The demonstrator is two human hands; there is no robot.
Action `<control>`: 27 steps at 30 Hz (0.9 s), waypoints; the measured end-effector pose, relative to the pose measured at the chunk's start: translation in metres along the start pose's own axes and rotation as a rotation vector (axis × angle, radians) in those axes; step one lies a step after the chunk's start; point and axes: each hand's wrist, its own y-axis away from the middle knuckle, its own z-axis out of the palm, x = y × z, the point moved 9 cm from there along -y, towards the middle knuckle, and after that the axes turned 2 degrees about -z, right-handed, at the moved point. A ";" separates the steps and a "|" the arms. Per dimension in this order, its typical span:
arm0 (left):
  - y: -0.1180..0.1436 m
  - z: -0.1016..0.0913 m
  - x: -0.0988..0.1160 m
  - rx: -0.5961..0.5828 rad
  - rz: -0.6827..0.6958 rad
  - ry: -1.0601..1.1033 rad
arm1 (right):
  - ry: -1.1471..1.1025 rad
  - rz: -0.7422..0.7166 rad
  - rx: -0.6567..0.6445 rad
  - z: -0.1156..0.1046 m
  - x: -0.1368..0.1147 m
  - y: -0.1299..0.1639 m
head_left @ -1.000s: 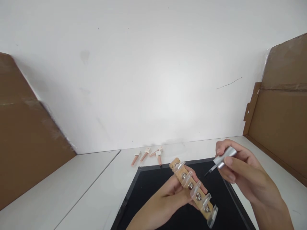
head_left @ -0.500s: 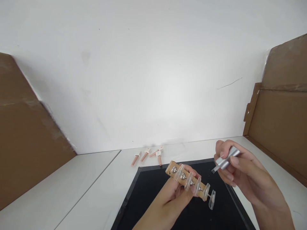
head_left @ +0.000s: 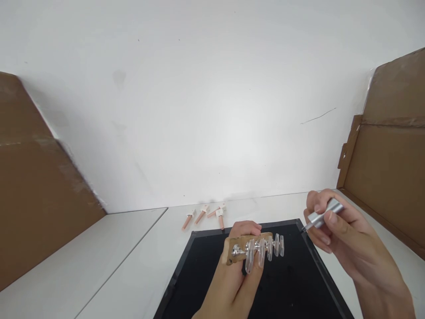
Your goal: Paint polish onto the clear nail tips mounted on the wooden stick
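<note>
My left hand [head_left: 236,277] is closed around a wooden nail tip stand [head_left: 227,253], raised above a black mat. Several clear false nails [head_left: 249,259] stick out from it on shiny metal holders [head_left: 236,250], forming a row that points right. My right hand [head_left: 347,241] pinches a silver nail polish brush [head_left: 327,213] by its cylindrical handle. The brush's small dark tip points down and left, well apart from the false nails. Its bristles are too small to make out any polish on them.
Under both hands lies the black mat [head_left: 199,274] with grey taped edges. Several small pink sticks with white tops [head_left: 200,216] lie on the white table [head_left: 133,248] behind it. Cardboard panels [head_left: 385,164] stand at both sides, and a white wall [head_left: 212,110] rises at the back.
My left hand has turned the nail tip stand from a downward slant to nearly level and shifted it slightly left. My right hand has drawn the brush a little to the right, away from the false nails.
</note>
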 end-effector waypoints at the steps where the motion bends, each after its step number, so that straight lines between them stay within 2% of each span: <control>1: 0.000 0.000 -0.001 -0.004 -0.019 0.005 | 0.019 -0.006 -0.002 0.000 0.000 0.000; 7: 0.001 0.004 -0.009 -0.022 -0.176 0.044 | 0.238 -0.021 -0.017 -0.001 -0.001 0.004; 12: -0.001 0.014 -0.009 -0.105 -0.277 0.230 | 0.319 -0.048 0.037 -0.002 -0.004 0.007; 20: 0.000 0.021 -0.009 -0.190 -0.399 0.410 | 0.335 -0.080 -0.179 0.018 -0.008 0.006; 27: 0.001 0.026 -0.003 -0.192 -0.394 0.497 | 0.271 -0.023 -0.266 0.030 -0.004 0.006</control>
